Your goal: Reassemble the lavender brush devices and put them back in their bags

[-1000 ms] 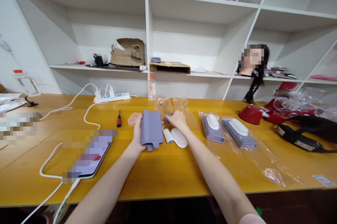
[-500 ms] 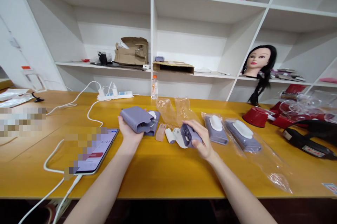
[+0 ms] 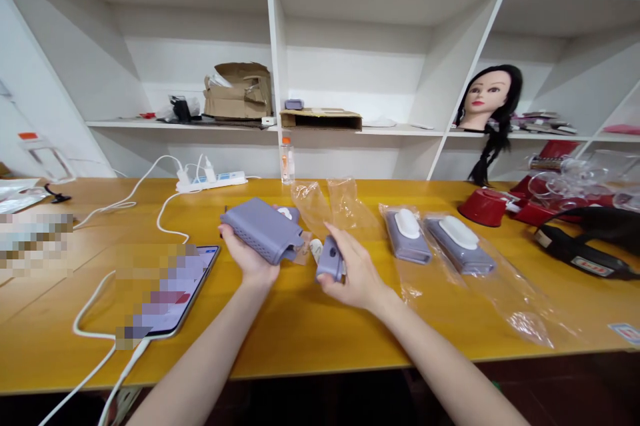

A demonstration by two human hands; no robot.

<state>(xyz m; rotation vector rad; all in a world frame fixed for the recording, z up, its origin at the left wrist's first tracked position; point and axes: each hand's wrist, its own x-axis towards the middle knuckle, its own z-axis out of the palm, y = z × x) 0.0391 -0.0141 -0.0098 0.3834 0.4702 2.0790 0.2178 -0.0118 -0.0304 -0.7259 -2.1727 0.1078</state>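
Left hand (image 3: 247,256) lying palm up, cradling a lilac case (image 3: 263,231), right hand (image 3: 357,273) pinching a small lilac piece (image 3: 330,261), narrow grip

- A white shelving unit (image 3: 350,33) with deep open compartments fills the back.
- Its shelf holds a crumpled cardboard box (image 3: 237,96), a shallow cardboard tray (image 3: 320,121) and a mannequin head (image 3: 487,96) with black braided hair.
- A white wall (image 3: 30,66) stands at left.
- A yellow tabletop (image 3: 310,353) runs below the shelves.
- The floor (image 3: 560,379) is dark red.
- Light is bright and even.
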